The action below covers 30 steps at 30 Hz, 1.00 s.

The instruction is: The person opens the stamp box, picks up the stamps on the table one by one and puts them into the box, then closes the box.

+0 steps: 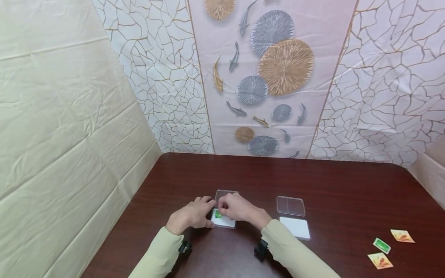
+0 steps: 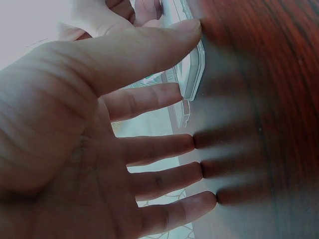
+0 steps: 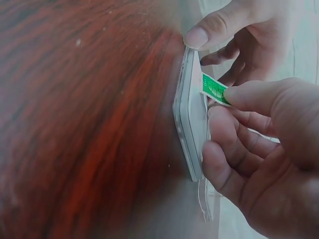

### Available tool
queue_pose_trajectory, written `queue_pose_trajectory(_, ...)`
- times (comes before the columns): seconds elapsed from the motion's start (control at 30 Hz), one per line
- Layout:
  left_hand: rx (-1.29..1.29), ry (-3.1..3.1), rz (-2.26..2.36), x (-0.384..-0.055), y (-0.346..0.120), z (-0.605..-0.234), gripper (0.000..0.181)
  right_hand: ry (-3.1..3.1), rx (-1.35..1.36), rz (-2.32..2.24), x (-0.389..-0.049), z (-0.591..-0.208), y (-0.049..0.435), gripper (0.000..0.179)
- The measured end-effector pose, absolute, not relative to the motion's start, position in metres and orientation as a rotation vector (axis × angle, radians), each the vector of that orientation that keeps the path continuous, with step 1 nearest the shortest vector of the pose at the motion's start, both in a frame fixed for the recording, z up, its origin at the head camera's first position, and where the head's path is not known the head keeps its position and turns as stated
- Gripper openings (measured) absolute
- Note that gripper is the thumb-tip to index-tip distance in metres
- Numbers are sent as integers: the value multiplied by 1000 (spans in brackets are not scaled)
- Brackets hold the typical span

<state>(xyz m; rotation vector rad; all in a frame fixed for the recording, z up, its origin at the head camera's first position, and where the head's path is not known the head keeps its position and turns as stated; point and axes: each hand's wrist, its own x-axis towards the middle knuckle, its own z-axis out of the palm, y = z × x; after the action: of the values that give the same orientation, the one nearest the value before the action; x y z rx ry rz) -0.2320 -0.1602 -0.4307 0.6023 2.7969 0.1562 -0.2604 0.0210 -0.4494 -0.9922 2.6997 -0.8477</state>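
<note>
A small clear plastic case holding a white insert (image 1: 227, 222) lies on the dark table, its transparent lid (image 1: 221, 194) folded back behind it. My right hand (image 1: 240, 209) pinches a green postage stamp (image 3: 213, 89) with a perforated white border; one end of the stamp meets the white insert, the other is between thumb and fingers. On the case's left side is my left hand (image 1: 194, 214), its thumb (image 2: 172, 44) touching the case edge. Its fingers are spread and fairly straight, with the fingertips down on the tabletop.
To the right lies a second opened case with a white insert (image 1: 295, 227) and clear lid (image 1: 290, 206). Farther right are a green stamp (image 1: 382, 246) and two orange-and-cream stamps, one upper (image 1: 402, 236) and one lower (image 1: 380, 260). A patterned cloth (image 1: 167, 77) hangs behind the table.
</note>
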Motion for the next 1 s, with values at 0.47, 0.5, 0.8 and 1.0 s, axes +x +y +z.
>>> queue_pose_trajectory(0.47, 633, 2811, 174, -232, -160, -430, 57, 2767, -958, -795, -259, -456, 15, 19)
queue_pose_trajectory(0.5, 633, 2812, 174, -232, -160, -430, 57, 2776, -961, -791, -259, -456, 15, 19)
queue_pose_trajectory(0.8, 638, 2811, 180, -231, -160, -428, 55, 2830, -948, -739, -258, -457, 11, 18)
queue_pose_trajectory(1.0, 636, 2805, 189, -231, -160, -428, 55, 2825, -938, -757, -256, -454, 10, 19)
